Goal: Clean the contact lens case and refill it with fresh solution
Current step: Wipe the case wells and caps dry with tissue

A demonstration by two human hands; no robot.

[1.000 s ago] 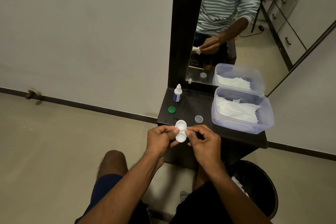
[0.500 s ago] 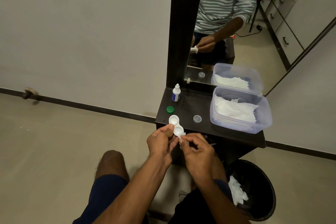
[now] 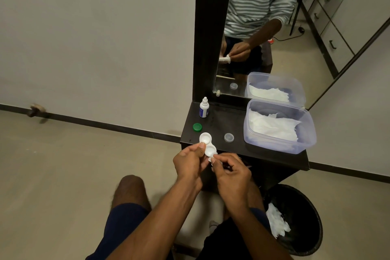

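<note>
My left hand (image 3: 191, 160) pinches the lens case (image 3: 207, 144) at its waist, thumb on top and fingers curled beneath, so that both open wells face up and stay level. My right hand (image 3: 231, 172) is curled, its fingertips (image 3: 213, 160) pinching a small white scrap at the near end of the case; I judge it to be tissue for wiping the near well, though it is too small to identify with certainty. Gripping the middle leaves both wells free for wiping.

All positions below are given relative to the case. It is held in the air over the near edge of the dark shelf (image 3: 219, 124), not resting on it.

- Green cap (image 3: 197, 127): just beyond the case, lying on the shelf, off so the well stays open.
- Clear cap (image 3: 229, 137): to the right of the case, also off.
- Solution bottle (image 3: 204, 107): farther beyond the case, upright against the mirror (image 3: 263, 27), near for the refill.
- Plastic tub (image 3: 304, 145): well to the right, holding white tissues within reach of the wiping hand.
- Black bin (image 3: 312, 236): below and to the right, on the floor, with used tissue inside.

Judgement: the cleaning step is in hand; the refill is not yet begun.
</note>
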